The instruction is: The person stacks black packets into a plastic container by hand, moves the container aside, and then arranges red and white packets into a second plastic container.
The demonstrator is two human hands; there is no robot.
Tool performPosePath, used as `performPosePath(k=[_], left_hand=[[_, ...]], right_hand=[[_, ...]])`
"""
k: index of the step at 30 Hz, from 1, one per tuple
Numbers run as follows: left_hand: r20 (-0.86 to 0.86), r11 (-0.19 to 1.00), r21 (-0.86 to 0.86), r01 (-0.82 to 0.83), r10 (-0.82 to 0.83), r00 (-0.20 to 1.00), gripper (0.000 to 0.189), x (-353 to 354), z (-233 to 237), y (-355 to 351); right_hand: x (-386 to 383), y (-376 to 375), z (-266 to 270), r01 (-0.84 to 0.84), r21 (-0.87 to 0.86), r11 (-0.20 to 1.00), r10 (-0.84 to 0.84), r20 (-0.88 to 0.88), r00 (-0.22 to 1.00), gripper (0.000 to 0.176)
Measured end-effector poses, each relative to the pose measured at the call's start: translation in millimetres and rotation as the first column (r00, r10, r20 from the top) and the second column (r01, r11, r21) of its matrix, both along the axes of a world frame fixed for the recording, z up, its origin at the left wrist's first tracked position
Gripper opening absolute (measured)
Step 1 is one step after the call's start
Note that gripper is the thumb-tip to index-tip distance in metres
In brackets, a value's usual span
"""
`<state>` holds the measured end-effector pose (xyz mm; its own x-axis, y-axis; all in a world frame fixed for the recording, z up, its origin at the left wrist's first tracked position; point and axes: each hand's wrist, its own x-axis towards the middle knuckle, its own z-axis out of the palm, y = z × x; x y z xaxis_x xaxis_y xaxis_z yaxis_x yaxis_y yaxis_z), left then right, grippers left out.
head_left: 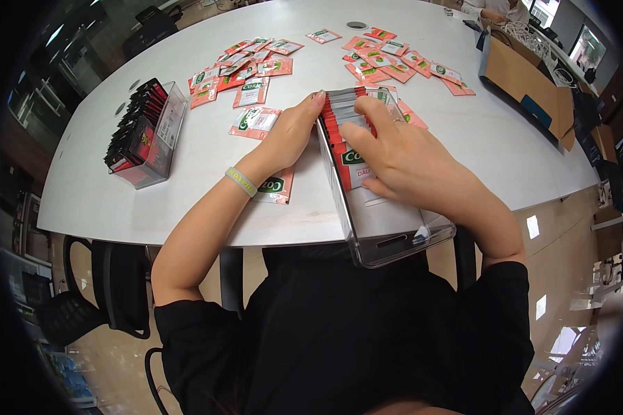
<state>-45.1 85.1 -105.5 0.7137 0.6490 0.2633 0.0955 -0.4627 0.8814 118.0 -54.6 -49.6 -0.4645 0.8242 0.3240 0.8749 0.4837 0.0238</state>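
A clear plastic box [345, 225] lies in front of me, its near end sticking out past the table edge. Packed in its far part stands a row of red and white sachets [331, 121]. My left hand [294, 138] grips the box's left side near the far end; its fingertips are partly hidden. Over the row, my right hand [408, 162] has its fingers curled on the sachets, with the thumb against the front one, a Cozy sachet [349, 166]. Another Cozy sachet [275, 188] lies under my left wrist, partly covered.
A second clear box [163, 145] with dark sachets stands at the left. Loose pink sachets form a left pile [239, 66] and a right pile [387, 59]. An open cardboard box [519, 83] sits at the right edge. Beyond it, a person [498, 10] sits near white cables.
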Motion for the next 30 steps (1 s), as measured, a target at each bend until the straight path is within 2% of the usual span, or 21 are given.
performPosePath(k=[3, 6, 9, 13, 15, 17, 18, 20, 22, 24, 25, 27, 29, 30], left_hand=[[0.054, 0.999, -0.053, 0.0, 0.003, 0.999, 0.053, 3, -1, -3], [0.084, 0.996, -0.086, 0.006, 0.001, 0.996, 0.053, 3, -4, 0], [0.024, 0.984, -0.179, 0.009, -0.005, 1.0, 0.053, 0, -4, 2], [0.123, 0.99, -0.13, 0.053, -0.037, 0.992, 0.053, 2, -9, 5], [0.09, 0.992, -0.109, 0.058, -0.048, 0.995, 0.052, 0, -10, 10], [0.056, 0.994, -0.086, 0.061, -0.056, 0.997, 0.052, -1, -7, 10], [0.04, 0.999, -0.021, 0.038, -0.037, 0.999, 0.052, -2, -6, 8], [0.031, 0.999, 0.049, 0.019, -0.02, 0.999, 0.052, -1, -1, 3], [0.047, 0.998, -0.057, -0.002, 0.005, 0.999, 0.053, 1, 3, -2], [0.029, 1.0, -0.021, 0.001, -0.001, 1.0, 0.053, 0, 3, 1], [0.008, 1.0, 0.009, 0.003, -0.003, 1.0, 0.054, 0, 2, 1], [-0.004, 1.0, 0.01, -0.01, 0.01, 1.0, 0.055, -1, 5, -1], [-0.018, 1.0, 0.012, -0.021, 0.021, 1.0, 0.055, -1, 8, -4], [-0.032, 1.0, -0.015, -0.027, 0.027, 0.999, 0.056, -1, 9, -5]], right_hand=[[-3, 2, 2, 0.035, 0.047, 0.998, -0.037, 0.046, 0.998, 0.062], [-6, 7, 3, 0.067, 0.01, 0.998, -0.068, 0.074, 0.995, 0.066], [-5, 13, -1, 0.016, -0.026, 1.0, -0.014, 0.104, 0.994, 0.074], [-1, 12, 2, -0.022, -0.06, 0.998, 0.024, 0.035, 0.999, 0.083], [1, 12, -2, -0.069, 0.028, 0.997, 0.069, 0.004, 0.998, 0.098], [1, 9, 1, -0.054, 0.052, 0.997, 0.054, -0.007, 0.999, 0.099], [2, 7, 4, -0.044, 0.072, 0.996, 0.045, -0.015, 0.999, 0.099], [7, 5, 12, -0.005, 0.035, 0.999, 0.007, -0.068, 0.998, 0.097], [16, 7, 18, 0.032, -0.004, 0.999, -0.032, -0.119, 0.992, 0.095], [32, 17, 22, -0.02, 0.185, 0.983, 0.071, -0.276, 0.959, 0.092], [41, 23, 28, 0.004, 0.197, 0.98, 0.063, -0.334, 0.941, 0.084], [69, 46, 34, 0.152, 0.077, 0.985, -0.095, -0.488, 0.867, 0.07], [114, 83, 11, 0.351, 0.224, 0.909, -0.268, -0.332, 0.905, 0.061], [135, 97, -10, 0.356, 0.222, 0.908, -0.271, -0.337, 0.901, 0.061]])
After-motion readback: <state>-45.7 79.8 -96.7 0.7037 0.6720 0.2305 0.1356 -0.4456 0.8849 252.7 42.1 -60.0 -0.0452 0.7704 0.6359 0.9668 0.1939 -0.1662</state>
